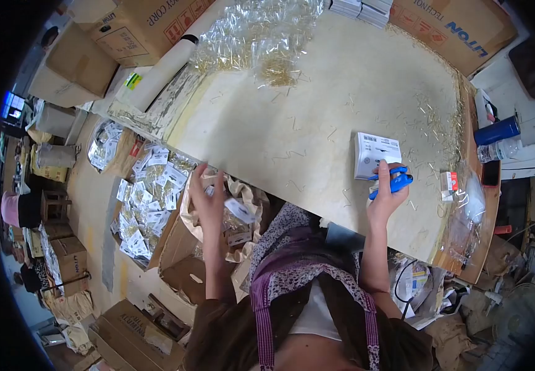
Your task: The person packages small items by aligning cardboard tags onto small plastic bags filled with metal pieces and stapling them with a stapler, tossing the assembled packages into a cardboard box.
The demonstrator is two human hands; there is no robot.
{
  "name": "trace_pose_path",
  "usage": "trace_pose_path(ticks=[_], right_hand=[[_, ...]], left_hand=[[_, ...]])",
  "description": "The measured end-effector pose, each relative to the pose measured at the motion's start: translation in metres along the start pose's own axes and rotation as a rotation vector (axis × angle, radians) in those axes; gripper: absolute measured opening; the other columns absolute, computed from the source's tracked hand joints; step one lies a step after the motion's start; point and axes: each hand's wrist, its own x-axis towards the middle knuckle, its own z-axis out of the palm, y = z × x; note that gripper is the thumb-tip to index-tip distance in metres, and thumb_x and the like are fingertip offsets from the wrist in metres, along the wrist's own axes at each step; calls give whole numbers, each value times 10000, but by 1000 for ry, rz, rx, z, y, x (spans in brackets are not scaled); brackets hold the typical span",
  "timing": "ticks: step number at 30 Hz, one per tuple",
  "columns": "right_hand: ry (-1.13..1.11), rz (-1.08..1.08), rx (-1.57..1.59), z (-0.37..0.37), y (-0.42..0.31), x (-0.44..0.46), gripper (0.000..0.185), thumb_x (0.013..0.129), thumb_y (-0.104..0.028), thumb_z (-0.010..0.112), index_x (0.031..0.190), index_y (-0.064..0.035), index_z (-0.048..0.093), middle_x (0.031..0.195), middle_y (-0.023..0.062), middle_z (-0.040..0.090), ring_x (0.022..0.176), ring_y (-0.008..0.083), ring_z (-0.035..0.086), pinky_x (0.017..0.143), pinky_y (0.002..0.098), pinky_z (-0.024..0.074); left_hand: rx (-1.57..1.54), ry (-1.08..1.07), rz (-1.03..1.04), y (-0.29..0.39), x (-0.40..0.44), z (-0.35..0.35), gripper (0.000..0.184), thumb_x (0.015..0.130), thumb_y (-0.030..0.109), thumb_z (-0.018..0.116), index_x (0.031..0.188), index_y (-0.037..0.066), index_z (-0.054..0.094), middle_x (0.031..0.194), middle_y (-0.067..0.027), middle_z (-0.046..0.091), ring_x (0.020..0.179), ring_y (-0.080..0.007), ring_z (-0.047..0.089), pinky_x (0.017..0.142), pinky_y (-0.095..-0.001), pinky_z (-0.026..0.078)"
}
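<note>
My right hand (388,199) is closed around a blue stapler (397,180), partly hidden by the fingers. Just beyond it, a stack of white printed cards (377,151) lies on the table, touching or nearly touching the fingertips. My left hand (209,195) is off the table's front edge with fingers spread, over an open cardboard box lined with a cream sack (193,216). Beside its fingers a small carded packet (240,210) appears blurred in the air above the sack, apart from the hand as far as I can see.
Clear plastic bags of gold-coloured pins (255,37) cover the table's far side. Loose pins are scattered over the tabletop (249,130). A red-and-white small box (450,183) stands at right. Several carded packets (150,198) fill a container at left. Cartons (144,31) stand behind.
</note>
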Motion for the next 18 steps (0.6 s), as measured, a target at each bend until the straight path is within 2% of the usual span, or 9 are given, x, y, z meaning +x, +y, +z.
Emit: trace_pose_path(ticks=[1,2,3,4,6,8,12,14,18], right_hand=[[-3,-2,3,-3,2,3,133,806,-60,635,824,-60,503,746,12,513,662,85,495,637,218,394],[-40,-32,-142,-7,6,7,131,798,-61,641,833,-47,516,766,22,521,685,105,507,664,224,400],[-77,-62,-287,-11,9,11,133,789,-62,648,842,-34,529,785,33,528,708,124,519,690,230,406],[-79,-65,-285,-14,5,17,133,789,-62,648,842,-34,529,785,33,528,708,124,519,690,230,406],[-191,-320,-753,-18,-6,29,168,758,-52,663,873,-4,550,863,62,540,810,174,536,756,254,414],[-196,-335,-775,-25,-9,36,187,749,-54,667,886,6,554,907,72,536,853,192,531,778,265,414],[-206,-323,-774,-39,-7,38,190,746,-53,669,881,23,560,977,83,524,904,191,519,803,273,413],[-214,-315,-716,-41,-1,35,180,764,-52,660,890,22,554,953,72,532,872,158,521,795,254,410],[-219,-305,-667,-40,10,29,160,797,-89,650,903,-14,557,864,28,546,794,106,497,737,227,405]], left_hand=[[-94,-105,-18,15,15,9,313,830,145,607,1072,-38,530,1007,-149,576,958,-243,542,802,-313,430],[-188,-210,-35,35,31,25,352,811,134,628,1095,-41,515,1062,-169,558,1028,-275,522,856,-340,417],[-214,-234,-49,45,45,48,400,812,168,635,1135,-25,498,1083,-160,556,1047,-262,515,874,-339,405],[-241,-257,-61,54,63,72,448,813,203,642,1174,-9,481,1104,-150,555,1065,-248,508,892,-338,394],[-178,-56,29,49,97,137,566,769,306,680,1189,-8,469,1079,-151,564,1060,-264,506,888,-378,392],[69,46,-106,57,122,181,646,694,405,718,1144,-4,496,1046,-130,579,1018,-261,517,863,-394,370],[215,75,-191,54,135,209,636,622,444,744,1066,36,543,942,-97,611,908,-228,557,831,-383,338],[-6,-101,-256,51,137,200,469,643,361,738,977,73,579,792,-76,620,757,-204,579,813,-356,315],[-143,15,-207,42,119,189,320,676,254,723,907,68,605,690,-86,603,663,-219,576,782,-354,358]])
